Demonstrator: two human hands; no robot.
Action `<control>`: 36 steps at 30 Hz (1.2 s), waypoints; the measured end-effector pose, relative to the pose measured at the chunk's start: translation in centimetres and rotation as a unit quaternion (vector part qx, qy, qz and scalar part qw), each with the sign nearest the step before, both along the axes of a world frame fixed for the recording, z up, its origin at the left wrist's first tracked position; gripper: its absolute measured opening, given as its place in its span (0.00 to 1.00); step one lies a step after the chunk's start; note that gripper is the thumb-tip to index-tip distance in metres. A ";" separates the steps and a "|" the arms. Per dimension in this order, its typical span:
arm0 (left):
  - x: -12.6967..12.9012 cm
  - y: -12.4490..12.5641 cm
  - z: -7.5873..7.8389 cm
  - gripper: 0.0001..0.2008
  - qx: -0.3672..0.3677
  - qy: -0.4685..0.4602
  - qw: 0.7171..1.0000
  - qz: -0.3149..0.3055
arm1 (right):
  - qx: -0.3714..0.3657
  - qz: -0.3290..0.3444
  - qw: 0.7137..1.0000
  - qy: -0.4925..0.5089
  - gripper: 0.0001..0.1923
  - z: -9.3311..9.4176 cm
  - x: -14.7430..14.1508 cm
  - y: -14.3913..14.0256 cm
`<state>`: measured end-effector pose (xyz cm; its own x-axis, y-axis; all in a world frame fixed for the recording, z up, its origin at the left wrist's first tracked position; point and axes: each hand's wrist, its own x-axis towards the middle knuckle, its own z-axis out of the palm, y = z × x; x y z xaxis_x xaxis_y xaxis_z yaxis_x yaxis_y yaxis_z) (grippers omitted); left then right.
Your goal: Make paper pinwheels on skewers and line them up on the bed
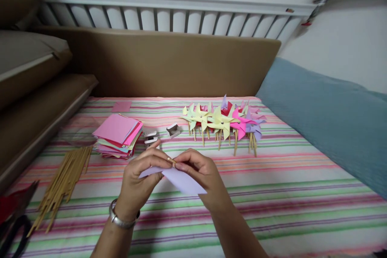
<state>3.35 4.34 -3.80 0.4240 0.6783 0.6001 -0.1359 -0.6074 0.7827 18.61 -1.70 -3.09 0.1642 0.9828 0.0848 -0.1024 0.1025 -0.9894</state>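
A lilac sheet (185,182) and stick (172,161) are pinched by the left hand (137,179) and right hand (204,171) above the striped cloth (287,193); pinwheels (222,123) are finished — stacked paper (115,129) and loose sticks (64,175) are left unused.

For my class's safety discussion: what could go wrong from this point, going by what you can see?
1. The lavender paper might crease or tear, since the left hand and right hand work it closely around a small stick.
2. The scissors lie near the loose sticks, so someone reaching for a stick could brush the blades.
3. The paper stack is uneven, so a knock could make it slide.
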 end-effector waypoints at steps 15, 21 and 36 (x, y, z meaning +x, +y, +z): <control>-0.1 0.2 -0.5 0.07 0.004 0.008 1.000 0.016 | 0.009 -0.008 1.000 -0.014 0.06 -0.2 -0.1 0.0; -0.1 0.2 -0.5 0.07 -0.003 0.006 1.000 0.013 | 0.019 -0.010 0.999 -0.035 0.05 -0.2 0.0 0.1; 0.0 0.2 -0.8 0.06 -0.089 -0.040 0.995 0.001 | 0.100 -0.019 0.988 -0.116 0.05 -0.6 0.0 0.1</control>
